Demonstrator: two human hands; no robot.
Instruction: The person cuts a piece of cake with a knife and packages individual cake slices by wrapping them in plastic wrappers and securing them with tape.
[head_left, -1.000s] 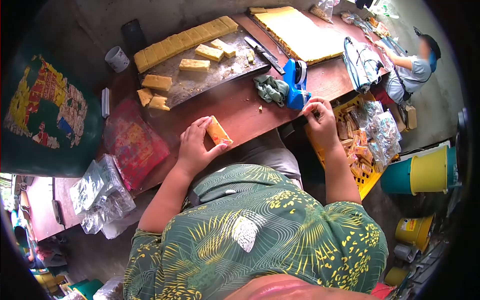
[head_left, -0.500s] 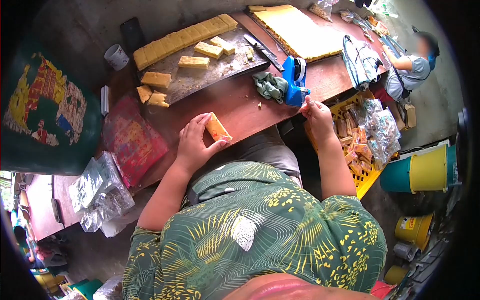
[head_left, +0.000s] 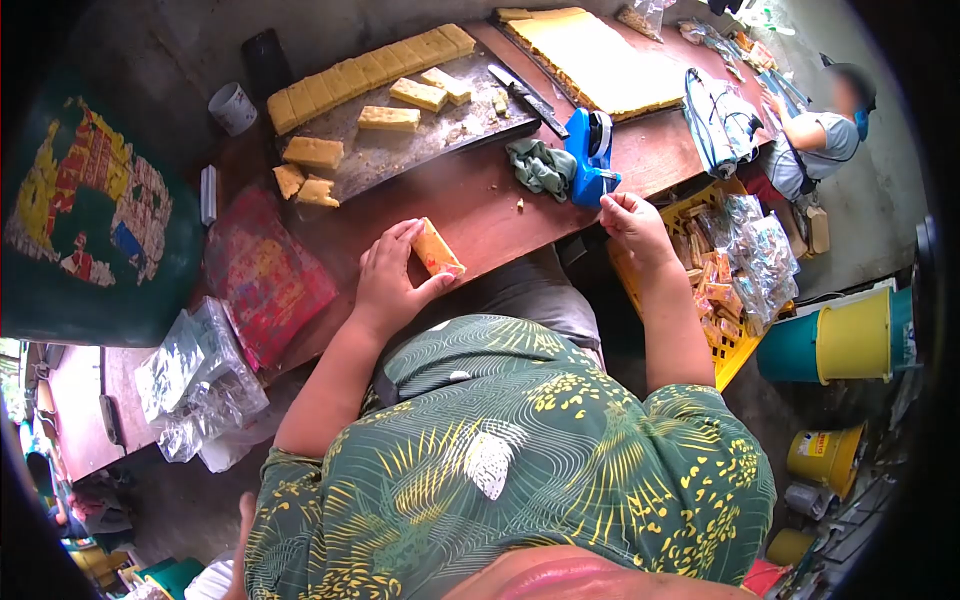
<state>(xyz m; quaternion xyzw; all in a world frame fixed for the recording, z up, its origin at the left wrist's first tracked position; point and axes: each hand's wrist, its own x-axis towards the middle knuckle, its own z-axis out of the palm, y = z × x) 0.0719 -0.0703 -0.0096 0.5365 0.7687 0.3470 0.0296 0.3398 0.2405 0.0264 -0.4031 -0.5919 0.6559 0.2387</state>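
My left hand (head_left: 393, 277) grips a wrapped cake bar (head_left: 438, 249) at the table's front edge, thumb on its near end and fingers along its left side. The wrapper is clear with red print. My right hand (head_left: 637, 228) is closed in a pinch at the cutter end of a blue tape dispenser (head_left: 581, 160); a short bit of clear tape (head_left: 605, 188) shows at the fingertips. Beside the dispenser lies a crumpled grey-green cloth (head_left: 541, 167). Cut cake bars (head_left: 388, 118) rest on a dark tray (head_left: 365, 172) farther back.
A knife (head_left: 528, 100) lies across the tray's right end. Behind it is a large uncut cake slab (head_left: 595, 62). A yellow crate (head_left: 735, 372) of wrapped bars stands at my right, plastic bags (head_left: 195, 385) at my left. A co-worker (head_left: 825, 130) sits at the far right.
My right hand has shifted slightly left and down at the dispenser's cutter. The left hand keeps hold of the bar. Another person's arm has appeared at the lower left.
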